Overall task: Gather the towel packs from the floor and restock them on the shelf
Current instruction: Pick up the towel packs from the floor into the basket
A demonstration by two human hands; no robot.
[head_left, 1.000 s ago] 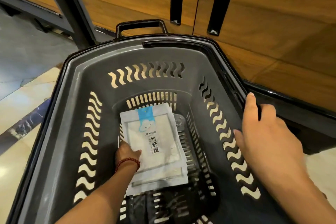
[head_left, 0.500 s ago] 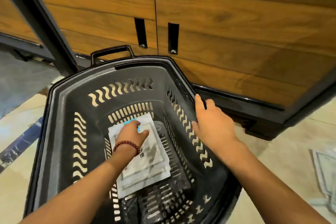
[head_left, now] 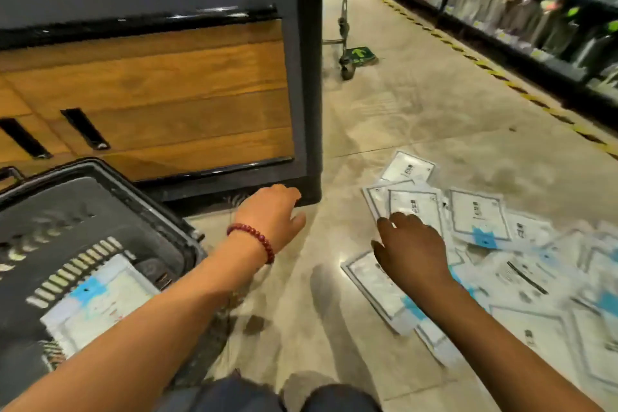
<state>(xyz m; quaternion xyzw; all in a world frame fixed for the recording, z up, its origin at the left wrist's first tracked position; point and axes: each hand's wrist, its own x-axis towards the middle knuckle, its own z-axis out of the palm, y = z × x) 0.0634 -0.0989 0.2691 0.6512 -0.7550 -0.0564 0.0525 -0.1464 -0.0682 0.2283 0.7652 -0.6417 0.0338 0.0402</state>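
Now my right hand (head_left: 411, 247) is spread, empty, over floor packs (head_left: 478, 214); left hand (head_left: 271, 217) hangs loose, empty, between basket (head_left: 100, 204) and cabinet (head_left: 167, 94).

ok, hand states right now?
Left hand: open, holding nothing.
Right hand: open, over the towel packs, holding nothing.

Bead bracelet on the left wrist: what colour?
The bracelet is dark red, a string of round beads; the head view shows it best.

Wooden cabinet doors (head_left: 150, 94) at left, trolley wheel (head_left: 347, 69) beyond, striped floor tape (head_left: 491, 72) alongside.
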